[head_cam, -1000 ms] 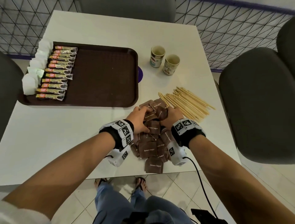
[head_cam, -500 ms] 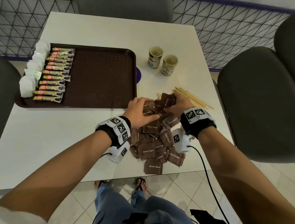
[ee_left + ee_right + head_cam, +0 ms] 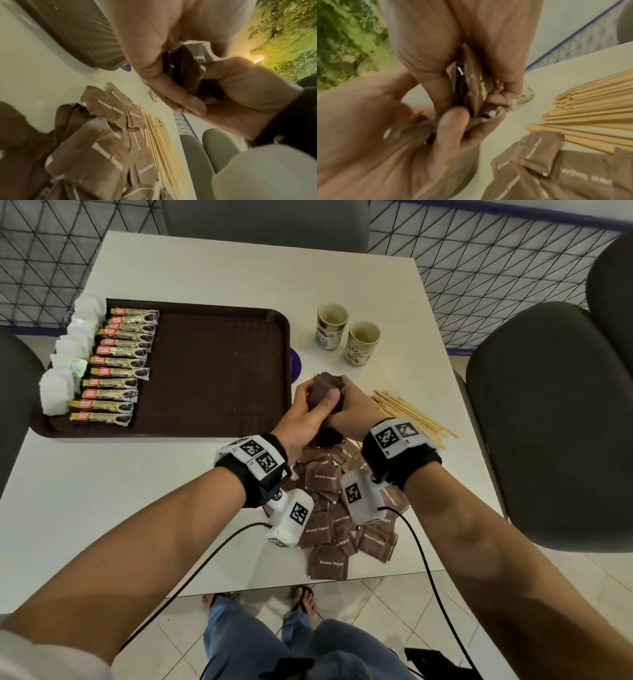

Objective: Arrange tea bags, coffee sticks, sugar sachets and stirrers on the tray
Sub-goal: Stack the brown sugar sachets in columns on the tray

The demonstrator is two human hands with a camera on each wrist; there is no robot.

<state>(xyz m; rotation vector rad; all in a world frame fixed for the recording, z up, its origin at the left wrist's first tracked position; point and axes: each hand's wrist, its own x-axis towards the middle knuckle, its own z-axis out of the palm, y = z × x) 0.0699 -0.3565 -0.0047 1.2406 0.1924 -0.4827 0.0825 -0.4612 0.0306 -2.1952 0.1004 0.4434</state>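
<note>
Both hands hold one bundle of brown sugar sachets [image 3: 327,390] lifted above the table, just right of the brown tray [image 3: 219,371]. My left hand [image 3: 310,412] grips the bundle from the left, thumb across its front; my right hand [image 3: 352,412] clasps it from the right. The wrist views show the same bundle [image 3: 181,67] [image 3: 471,86] squeezed between both palms. More loose sachets [image 3: 329,525] lie in a pile below my wrists. Coffee sticks [image 3: 116,364] line the tray's left side, white tea bags [image 3: 72,354] on its left rim. Wooden stirrers [image 3: 411,416] lie right of the hands.
Two small cups [image 3: 346,332] stand behind the hands. A purple coaster [image 3: 294,364] peeks from under the tray's right edge. Dark chairs [image 3: 548,422] stand at the right, left and far sides. Some sachets reach the table's near edge [image 3: 325,580].
Both hands gathered a handful of sachets from the pile, then lifted it up and away from me, pressing it together into one bundle near the tray's right edge.
</note>
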